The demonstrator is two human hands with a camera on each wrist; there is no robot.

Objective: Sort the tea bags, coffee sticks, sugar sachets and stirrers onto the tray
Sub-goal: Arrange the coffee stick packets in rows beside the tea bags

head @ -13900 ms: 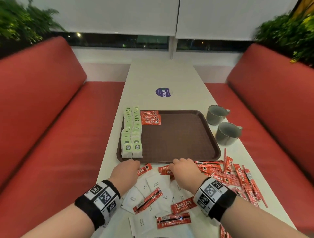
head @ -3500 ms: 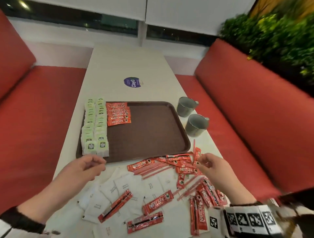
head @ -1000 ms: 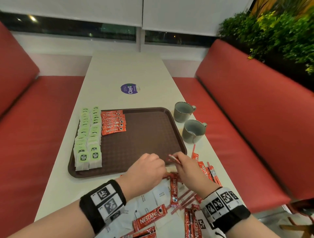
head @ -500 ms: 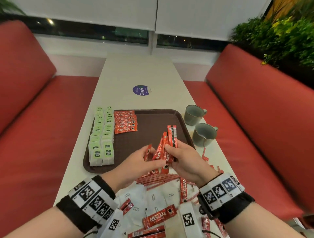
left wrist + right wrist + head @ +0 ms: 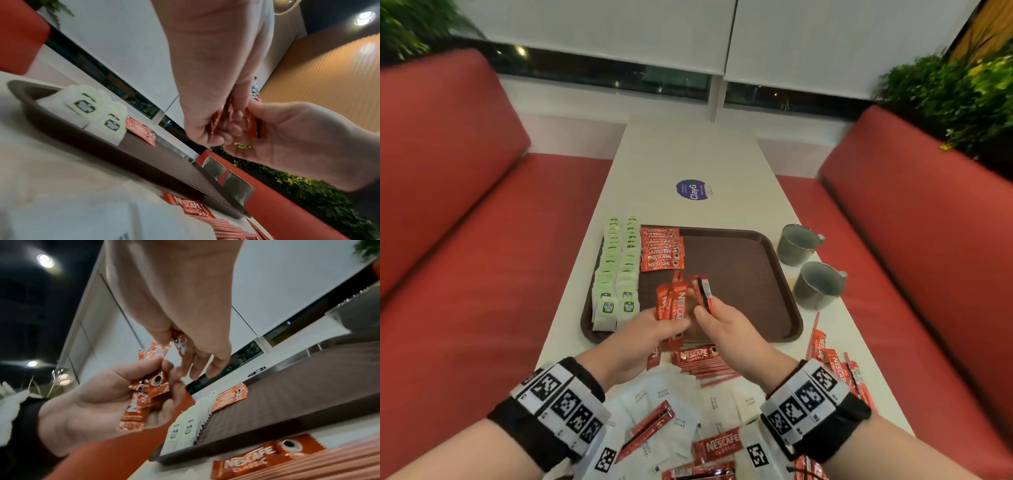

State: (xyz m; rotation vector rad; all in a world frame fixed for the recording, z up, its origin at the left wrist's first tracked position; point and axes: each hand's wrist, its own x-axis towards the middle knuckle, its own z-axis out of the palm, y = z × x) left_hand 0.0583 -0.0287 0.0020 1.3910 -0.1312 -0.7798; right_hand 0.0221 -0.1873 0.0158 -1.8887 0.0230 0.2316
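Note:
Above the front of the brown tray (image 5: 739,284), my left hand (image 5: 671,325) grips a fanned bunch of red coffee sticks (image 5: 673,301). Close on its right, my right hand (image 5: 705,310) pinches one stick (image 5: 706,294) upright. The right wrist view shows the bunch (image 5: 144,394) lying in the left palm. Tea bags (image 5: 616,274) fill two columns on the tray's left side. A stack of coffee sticks (image 5: 662,251) lies beside them at the far end. White sugar sachets (image 5: 664,397), loose coffee sticks (image 5: 697,354) and thin red stirrers (image 5: 709,371) lie on the table near me.
Two grey mugs (image 5: 798,243) (image 5: 818,284) stand right of the tray. More red sticks (image 5: 828,359) lie scattered at the table's right edge. Red benches flank the white table (image 5: 688,154). The tray's middle and right show bare brown surface.
A second ago both hands were low at the tray's front edge gathering sticks. They have since risen over the tray, and the bunch now sits mostly in my left hand.

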